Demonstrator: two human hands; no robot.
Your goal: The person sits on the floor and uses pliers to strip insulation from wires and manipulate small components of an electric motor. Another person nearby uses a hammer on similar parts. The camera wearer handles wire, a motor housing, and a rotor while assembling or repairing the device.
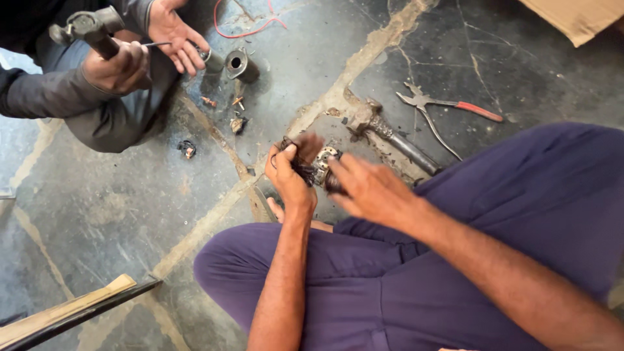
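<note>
The left hand (pixel 290 174) is closed tight around a bunch of thin dark wire (pixel 300 168). The wire comes out of a small round metal part (pixel 325 162), and the right hand (pixel 370 188) is wrapped around that part from the other side, fingers curled on it. The part sits right between the two hands, up off the floor and just above the person's knees in purple trousers (pixel 455 260).

It looks like the wire is being pulled out of the part. The next pull likely needs a firm hold on the part and a steady tug on the wire, so it does not snap or slip.

Just past the right hand, a hammer (pixel 390 133) lies on the dark stone floor (pixel 130 214). Farther out lie pliers with a red handle (pixel 448 107). Past the left hand are little bits of metal (pixel 237 122) and a short metal tube (pixel 239 65). Well away, another person's hands (pixel 146 49) hold a second hammer (pixel 91 29).
</note>
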